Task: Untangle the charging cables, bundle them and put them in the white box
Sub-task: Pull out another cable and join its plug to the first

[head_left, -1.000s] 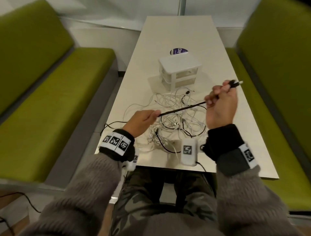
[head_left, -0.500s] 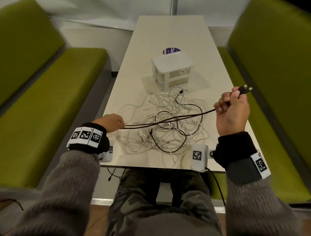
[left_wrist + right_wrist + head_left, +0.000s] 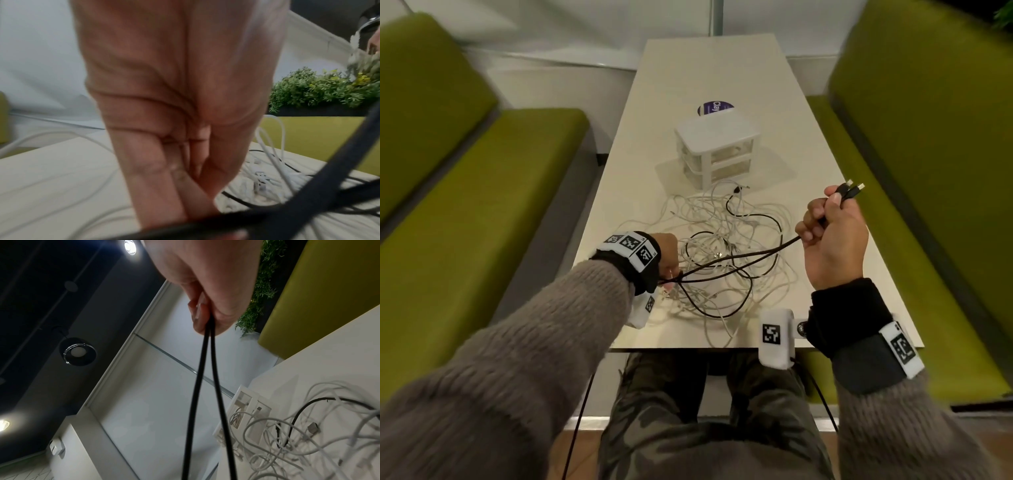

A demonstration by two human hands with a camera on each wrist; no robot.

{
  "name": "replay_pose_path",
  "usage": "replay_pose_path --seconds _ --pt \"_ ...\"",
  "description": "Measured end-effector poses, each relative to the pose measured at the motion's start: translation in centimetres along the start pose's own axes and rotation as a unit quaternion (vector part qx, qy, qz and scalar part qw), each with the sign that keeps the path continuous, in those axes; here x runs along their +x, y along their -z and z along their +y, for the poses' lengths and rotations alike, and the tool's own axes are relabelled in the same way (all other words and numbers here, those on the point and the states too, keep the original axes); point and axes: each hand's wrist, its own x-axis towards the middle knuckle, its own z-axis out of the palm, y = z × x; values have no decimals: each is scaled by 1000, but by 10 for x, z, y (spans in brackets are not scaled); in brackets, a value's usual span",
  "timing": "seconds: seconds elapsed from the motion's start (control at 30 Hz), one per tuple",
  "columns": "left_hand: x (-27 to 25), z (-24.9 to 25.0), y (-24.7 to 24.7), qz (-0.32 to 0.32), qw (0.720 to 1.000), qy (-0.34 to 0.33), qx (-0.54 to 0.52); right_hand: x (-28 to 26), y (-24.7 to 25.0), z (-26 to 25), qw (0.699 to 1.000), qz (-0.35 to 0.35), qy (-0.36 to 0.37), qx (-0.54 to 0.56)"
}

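Two plug ends poke out of the right hand (image 3: 832, 236), fist tight round the doubled thin black charging cable (image 3: 743, 257); the left hand (image 3: 667, 255) pinches its far fold above the tangled white cords (image 3: 726, 240). That's the bundling step; coiling comes next, I'd say, then the white plastic drawer box (image 3: 717, 149) beyond.

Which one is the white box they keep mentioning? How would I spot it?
Look along the pale table between the green benches. Just beyond the heap of tangled cables stands the white box, a small unit with stacked drawers. It is the only solid, boxy thing there.
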Motion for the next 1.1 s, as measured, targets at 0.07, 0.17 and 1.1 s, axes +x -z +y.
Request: replay_pose_path --seconds 0.07,0.17,1.1 --pt "10 -4 -1 -22 999 16 -45 0 -1 -1 1000 0 -1 2" --pt "10 2 -8 16 999 28 -4 0 -1 -1 1000 2 -4 5" --pt "-57 17 113 304 534 -270 -741 13 16 9 998 0 8 -60"
